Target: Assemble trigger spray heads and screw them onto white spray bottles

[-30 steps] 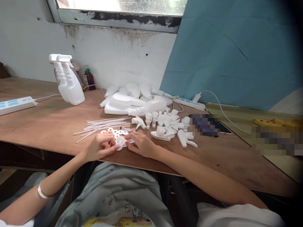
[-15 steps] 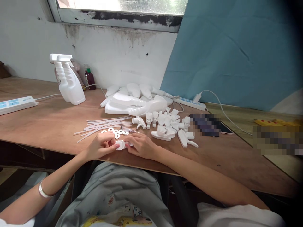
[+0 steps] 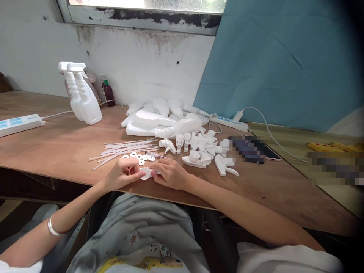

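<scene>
Near the table's front edge, my left hand pinches a flat white washer between thumb and bent fingers. The washer lies over the round end of a white trigger spray head, which my right hand grips from the right. My right fingers cover most of the spray head. A thin clear stick with a dark tip runs towards the back of my right hand; whether it is held I cannot tell. Several loose white washers lie just beyond my hands, in front of a bundle of thin white tubes.
Several white spray heads are heaped to the right. Behind them lie empty-looking white bottles. Two bottles with spray heads stand at left. Power strips, a dark bottle and a phone are on the table.
The washer has moved from the near edge of the spray head's round end to lie over it. Both hands keep hold, with only slight finger movement. The view has tilted slightly.
</scene>
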A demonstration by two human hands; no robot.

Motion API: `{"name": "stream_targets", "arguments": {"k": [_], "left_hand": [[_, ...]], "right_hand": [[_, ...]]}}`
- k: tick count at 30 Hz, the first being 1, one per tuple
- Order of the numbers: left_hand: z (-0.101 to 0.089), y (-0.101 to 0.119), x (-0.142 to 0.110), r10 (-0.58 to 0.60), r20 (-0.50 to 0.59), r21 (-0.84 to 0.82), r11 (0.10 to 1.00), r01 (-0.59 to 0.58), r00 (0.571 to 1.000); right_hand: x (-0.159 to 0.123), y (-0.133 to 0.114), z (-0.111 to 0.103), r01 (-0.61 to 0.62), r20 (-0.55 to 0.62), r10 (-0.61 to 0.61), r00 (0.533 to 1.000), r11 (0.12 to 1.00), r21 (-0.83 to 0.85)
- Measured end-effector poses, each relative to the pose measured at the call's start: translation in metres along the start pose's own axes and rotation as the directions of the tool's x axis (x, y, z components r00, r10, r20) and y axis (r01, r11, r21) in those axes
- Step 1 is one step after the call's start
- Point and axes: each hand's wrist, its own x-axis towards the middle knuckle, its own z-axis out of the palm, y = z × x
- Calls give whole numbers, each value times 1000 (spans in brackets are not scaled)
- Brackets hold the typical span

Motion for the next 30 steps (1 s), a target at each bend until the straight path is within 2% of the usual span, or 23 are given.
{"name": "stream_targets", "arguments": {"k": [4, 8, 11, 16, 19, 24, 30], "left_hand": [[-3, 3, -1, 86, -43, -10, 996, -86, 995], [-4, 5, -1, 165, -103, -31, 985, -169, 981], [-3, 5, -1, 182, -70, -18, 983, -184, 981], [0, 3, -1, 202, -6, 157, 968, -198, 979], [1, 4, -1, 246, -29, 228, 945, -233, 969], [1, 7, -1, 336, -55, 318, 899, -302, 940], [-1, 6, -3, 384, -40, 340, 873, -349, 922]], "right_hand": [[-1, 0, 1, -19, 28, 18, 999, 1000, 16], [-3, 1, 0, -95, 63, 91, 994, 993, 65], [-3, 1, 0, -121, 74, 112, 991, 986, 116], [-3, 1, -1, -122, 85, 110, 990, 981, 150], [-3, 1, 0, -66, 36, 61, 997, 989, 132], [-3, 2, 1, 97, -58, -94, 994, 994, 52], [-3, 1, -3, 93, 4, -93, 996, 994, 59]]}}
